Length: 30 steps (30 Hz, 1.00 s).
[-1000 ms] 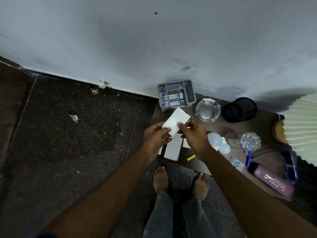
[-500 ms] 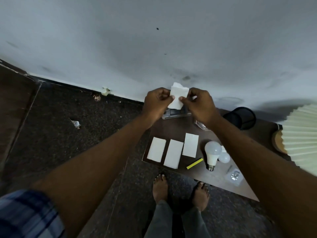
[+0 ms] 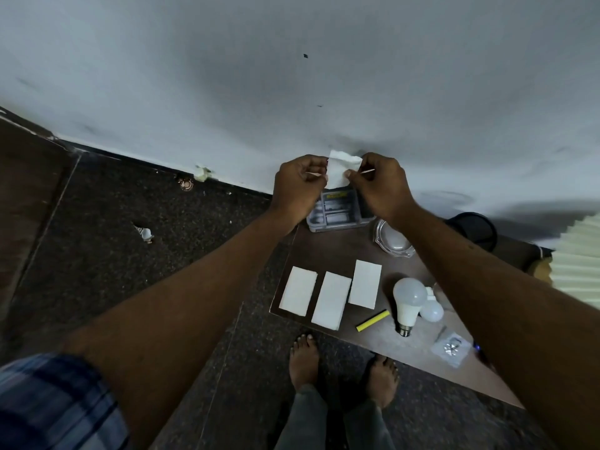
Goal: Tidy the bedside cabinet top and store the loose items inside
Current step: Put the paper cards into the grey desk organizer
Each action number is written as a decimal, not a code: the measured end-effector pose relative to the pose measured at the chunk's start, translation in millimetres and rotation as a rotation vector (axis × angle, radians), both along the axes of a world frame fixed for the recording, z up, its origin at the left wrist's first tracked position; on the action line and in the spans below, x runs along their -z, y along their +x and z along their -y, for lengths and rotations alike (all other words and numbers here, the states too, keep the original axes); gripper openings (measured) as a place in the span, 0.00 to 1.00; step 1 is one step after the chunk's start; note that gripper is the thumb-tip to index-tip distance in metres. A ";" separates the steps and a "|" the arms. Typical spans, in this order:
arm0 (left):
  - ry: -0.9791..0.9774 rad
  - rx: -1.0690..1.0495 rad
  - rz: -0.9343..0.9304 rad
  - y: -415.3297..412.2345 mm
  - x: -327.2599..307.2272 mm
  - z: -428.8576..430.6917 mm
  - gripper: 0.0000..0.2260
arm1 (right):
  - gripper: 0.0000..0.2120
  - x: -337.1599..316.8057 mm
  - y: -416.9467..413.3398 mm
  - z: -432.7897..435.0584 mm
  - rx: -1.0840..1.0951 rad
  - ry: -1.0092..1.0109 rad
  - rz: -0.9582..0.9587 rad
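Tissue (image 3: 341,172): white, pinched at both sides between left hand (image 3: 298,188) and right hand (image 3: 380,186), raised above grey organiser (image 3: 337,214) on cabinet top (image 3: 328,251).

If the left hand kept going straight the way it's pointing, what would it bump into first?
Probably the wall. The left hand, pinching the white paper with the right hand, points up and away over the grey organiser tray; depth is unclear.

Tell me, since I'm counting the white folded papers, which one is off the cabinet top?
The white paper pinched between the left hand and right hand, raised over the grey organiser. The three other papers lie flat side by side.
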<state>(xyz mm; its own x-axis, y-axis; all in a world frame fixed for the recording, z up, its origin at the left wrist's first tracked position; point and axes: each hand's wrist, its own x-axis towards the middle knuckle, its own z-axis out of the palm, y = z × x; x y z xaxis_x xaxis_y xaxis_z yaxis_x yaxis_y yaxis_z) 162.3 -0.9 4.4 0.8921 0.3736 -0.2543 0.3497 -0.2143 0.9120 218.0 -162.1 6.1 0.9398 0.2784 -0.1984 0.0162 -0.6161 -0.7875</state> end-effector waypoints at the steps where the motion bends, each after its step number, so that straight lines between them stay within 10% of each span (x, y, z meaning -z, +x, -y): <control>1: -0.001 0.001 -0.005 0.4 1.3 0.1 0.12 | 0.06 2.6 0.3 0.0 0.007 0.003 -0.003; 30: 0.087 0.004 -0.044 15.7 29.4 1.2 0.14 | 0.04 51.1 9.8 -1.2 -0.103 -0.108 0.118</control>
